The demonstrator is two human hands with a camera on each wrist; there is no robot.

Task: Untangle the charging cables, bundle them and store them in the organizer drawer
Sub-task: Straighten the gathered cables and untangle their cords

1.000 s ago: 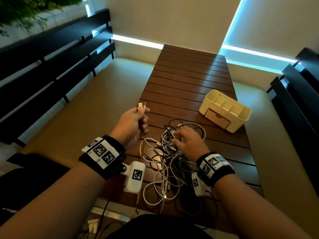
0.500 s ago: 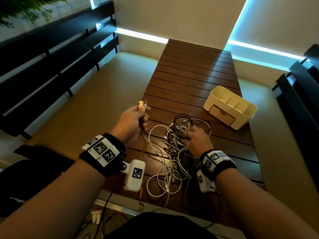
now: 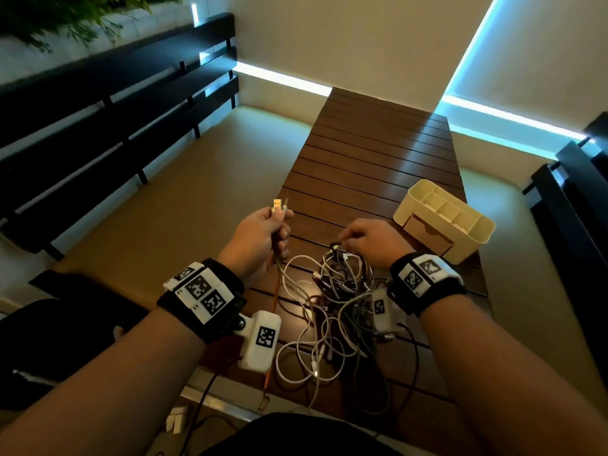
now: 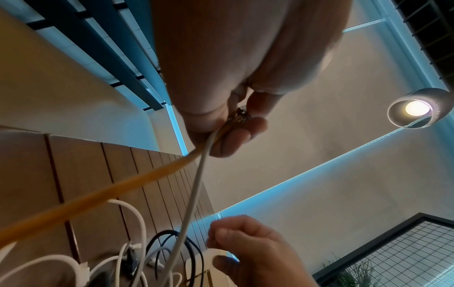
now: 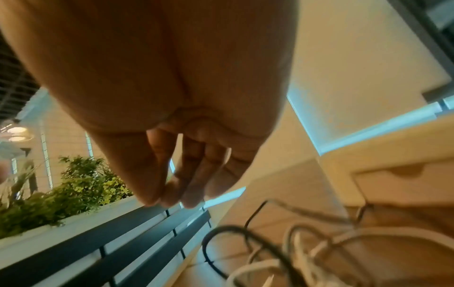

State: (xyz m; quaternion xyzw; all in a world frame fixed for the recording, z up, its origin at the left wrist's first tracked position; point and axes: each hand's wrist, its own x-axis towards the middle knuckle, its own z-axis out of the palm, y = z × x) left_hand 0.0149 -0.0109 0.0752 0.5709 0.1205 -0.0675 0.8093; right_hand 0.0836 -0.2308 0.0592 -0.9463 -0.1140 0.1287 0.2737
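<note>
A tangle of white, grey and black charging cables (image 3: 335, 301) lies on the near end of the slatted wooden table (image 3: 368, 166). My left hand (image 3: 263, 235) is raised left of the tangle and grips two cable ends. One is an orange cable (image 4: 123, 192) whose USB plug (image 3: 277, 203) sticks up above the fist. The other is a pale cable (image 4: 194, 194) that runs down into the tangle. My right hand (image 3: 371, 241) hovers over the tangle's far end, fingertips (image 5: 167, 200) bunched together and holding nothing that I can see. A black loop (image 5: 221, 233) lies just below them.
The cream organizer (image 3: 444, 222) stands on the table right of my right hand, its front drawer (image 3: 427, 235) shut. Dark slatted bench backs (image 3: 115, 133) line both sides, over beige seat cushions (image 3: 184, 199). Thin black leads trail off the table's near edge.
My right hand has left the right side of the tangle and moved forward to its far end. My left hand still holds the same cable ends up.
</note>
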